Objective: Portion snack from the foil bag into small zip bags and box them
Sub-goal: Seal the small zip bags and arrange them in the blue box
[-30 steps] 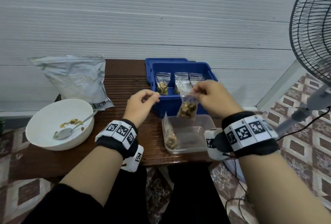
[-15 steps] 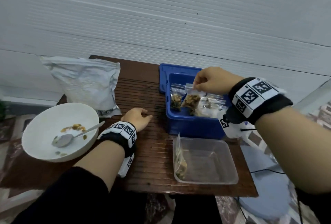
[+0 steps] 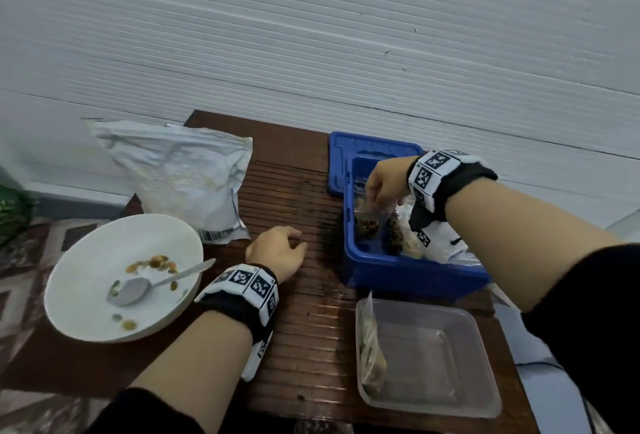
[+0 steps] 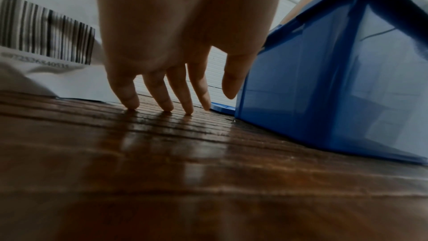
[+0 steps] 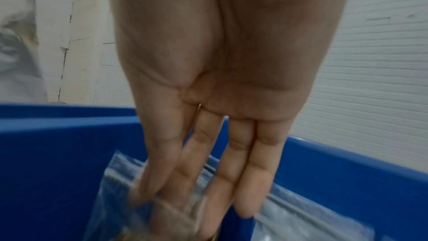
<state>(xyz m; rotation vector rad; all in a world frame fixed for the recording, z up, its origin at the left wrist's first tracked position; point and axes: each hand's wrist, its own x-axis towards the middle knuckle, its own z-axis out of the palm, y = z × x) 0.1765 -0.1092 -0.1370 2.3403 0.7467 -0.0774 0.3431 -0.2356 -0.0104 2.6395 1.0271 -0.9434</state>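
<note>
- White bowl (image 3: 104, 270) at 9 o'clock on the table (image 3: 304, 347), a spoon (image 3: 145, 286) and a few snack pieces lying in it.
- Foil bag (image 3: 180, 173) at 11 o'clock, behind the bowl, lying slumped.
- Left hand (image 3: 277, 253) at centre, empty and relaxed, fingertips (image 4: 167, 106) resting on the wood.
- Blue box (image 3: 408, 270) at 1 o'clock; right hand (image 3: 386, 182) reaches inside, fingers extended down onto a filled zip bag (image 3: 367, 222). Whether it pinches the bag, I cannot tell.
- Clear tray (image 3: 485, 409) at 5 o'clock, one spare bag (image 3: 370, 354) leaning on its left wall.
- Step, I judge: boxing a portion. Next calls for letting go, withdrawing, then taking the tray's bag.
</note>
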